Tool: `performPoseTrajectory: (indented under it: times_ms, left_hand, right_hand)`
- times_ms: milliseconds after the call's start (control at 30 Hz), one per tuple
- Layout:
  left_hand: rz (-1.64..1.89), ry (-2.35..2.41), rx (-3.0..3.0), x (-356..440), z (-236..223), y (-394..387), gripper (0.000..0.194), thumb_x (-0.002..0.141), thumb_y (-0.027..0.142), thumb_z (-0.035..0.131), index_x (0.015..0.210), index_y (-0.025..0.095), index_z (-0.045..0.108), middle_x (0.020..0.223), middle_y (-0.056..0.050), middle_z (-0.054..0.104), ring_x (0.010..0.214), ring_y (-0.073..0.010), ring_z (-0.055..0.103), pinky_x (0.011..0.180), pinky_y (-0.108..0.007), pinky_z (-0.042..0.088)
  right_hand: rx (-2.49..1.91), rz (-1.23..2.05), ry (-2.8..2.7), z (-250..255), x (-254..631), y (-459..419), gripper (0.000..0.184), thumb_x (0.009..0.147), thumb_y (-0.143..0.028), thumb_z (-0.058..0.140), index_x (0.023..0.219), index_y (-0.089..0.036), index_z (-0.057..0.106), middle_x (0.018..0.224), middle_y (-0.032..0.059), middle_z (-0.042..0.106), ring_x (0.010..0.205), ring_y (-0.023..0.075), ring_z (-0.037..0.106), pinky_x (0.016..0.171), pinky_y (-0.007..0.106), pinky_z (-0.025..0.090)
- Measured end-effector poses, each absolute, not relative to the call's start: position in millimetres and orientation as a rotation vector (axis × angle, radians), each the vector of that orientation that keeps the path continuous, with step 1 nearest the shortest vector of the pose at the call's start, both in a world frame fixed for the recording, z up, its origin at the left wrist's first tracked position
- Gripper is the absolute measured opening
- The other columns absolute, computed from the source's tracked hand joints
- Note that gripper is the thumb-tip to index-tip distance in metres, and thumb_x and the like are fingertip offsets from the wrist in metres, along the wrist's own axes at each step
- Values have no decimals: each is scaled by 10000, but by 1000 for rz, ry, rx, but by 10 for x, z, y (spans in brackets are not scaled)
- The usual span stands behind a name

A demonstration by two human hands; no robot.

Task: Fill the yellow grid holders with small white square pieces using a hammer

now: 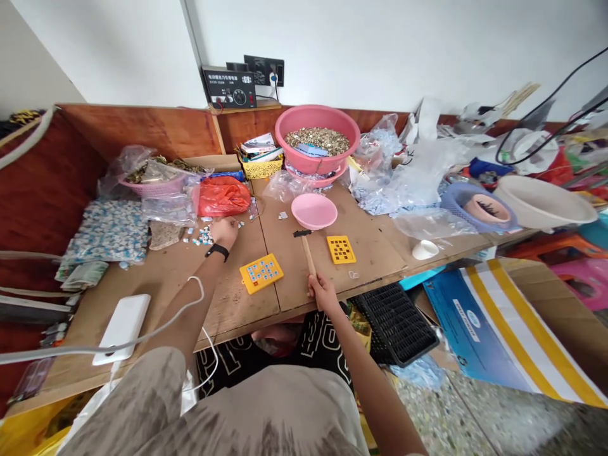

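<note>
Closest to the camera, the person's grey-brown shirt (285,411) fills the bottom edge, and beyond it stretches the worktop (377,250), covered in brown board. On its right, below worktop level, leans a carton (494,335) printed blue, white and yellow. Near the back wall stands a big pink basin (318,116) heaped with small metal bits (323,138). Over on the left lies a bulging clear bag (114,228) full of blue-and-white pieces, with a knotted red bag (224,196) further right. Just in front of the basin sits a shallow pink bowl (314,211); a white power bank (122,329) lies at the near left. The right hand (324,292) is clamped round the wooden handle of a hammer (308,256), whose black head is just in front of the bowl. The left hand (224,231) reaches in front of the red bag, beside loose pieces (202,237); I cannot tell whether its fingers are together on anything. Left of the hammer lies a yellow tray (268,282) with pieces in most compartments; right of it, a smaller yellow grid (344,260) shows brown squares.
</note>
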State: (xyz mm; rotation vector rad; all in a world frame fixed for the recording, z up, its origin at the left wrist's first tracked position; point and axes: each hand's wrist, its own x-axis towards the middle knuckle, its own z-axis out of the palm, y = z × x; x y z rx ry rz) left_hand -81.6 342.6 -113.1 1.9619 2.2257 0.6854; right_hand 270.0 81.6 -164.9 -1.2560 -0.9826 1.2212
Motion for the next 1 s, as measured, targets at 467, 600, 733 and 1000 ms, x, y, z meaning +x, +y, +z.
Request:
performPoseTrajectory:
  times_ms: [467,600,733,1000]
  left_hand:
    - [517,2024,2171,-694,-1041,3257,176,1031,307,670,1056,201,808,1313,-175,792,1311,-342,635,1210,-464,440]
    - [635,1800,2239,-660,-1027,2768,171,1064,314,641,1032,208,771,1153,-154,777,1211,-332,671,1191,-472,477]
    - [823,1532,2228,-678,-1139,1901,246,1115,425,609,1070,235,757,1138,-107,767,1159,-308,698,1092,-454,541]
    - [769,1613,2119,-561,-1481,1038,147,1052,381,684,1045,244,738,1123,-116,773,1120,-330,729,1047,-495,581]
  right_hand:
    - [-1113,1378,-613,-1618,3049,913,491,882,-645,923,1020,-238,687,726,-78,506,519,91,365,573,301,599]
    - [-1105,1416,-563,-1643,3084,923,437,903,-590,916,1018,-236,688,715,-86,483,513,86,329,570,290,569]
    - [-1103,1431,-544,-1686,3069,910,408,905,-554,918,1007,-232,689,727,-80,501,519,86,341,579,290,560]
    - [-1109,1449,-565,-1674,3079,889,393,919,-536,912,1019,-231,685,707,-94,469,499,80,322,553,280,523]
